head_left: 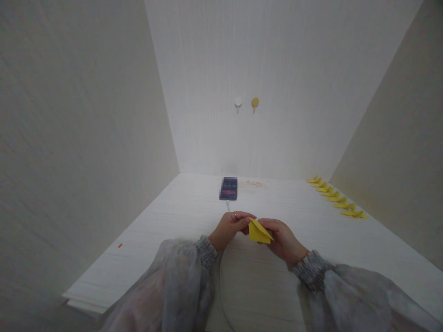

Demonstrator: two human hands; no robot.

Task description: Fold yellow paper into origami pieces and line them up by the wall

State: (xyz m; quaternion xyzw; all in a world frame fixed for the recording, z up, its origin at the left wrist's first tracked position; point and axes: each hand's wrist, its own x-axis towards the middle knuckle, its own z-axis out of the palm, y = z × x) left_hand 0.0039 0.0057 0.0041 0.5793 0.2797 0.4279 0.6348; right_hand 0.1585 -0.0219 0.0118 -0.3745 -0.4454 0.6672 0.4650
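A folded piece of yellow paper (259, 232) is held between my two hands, above the white table. My left hand (232, 227) pinches its upper left edge with thumb and fingers; a ring shows on one finger. Around its right side curl the fingers of my right hand (284, 239), partly hidden behind the paper. At the table's right edge stands a row of several folded yellow paper pieces (337, 199), with pointed, wing-like ends.
A phone (229, 189) lies near the back wall, its cable (221, 276) running under my hands to the front edge. Brownish marks (254, 183) stain the tabletop (187, 207) beside it. A small orange piece (120, 245) lies at left. White (238, 102) and yellow (255, 102) hooks hang on the wall.
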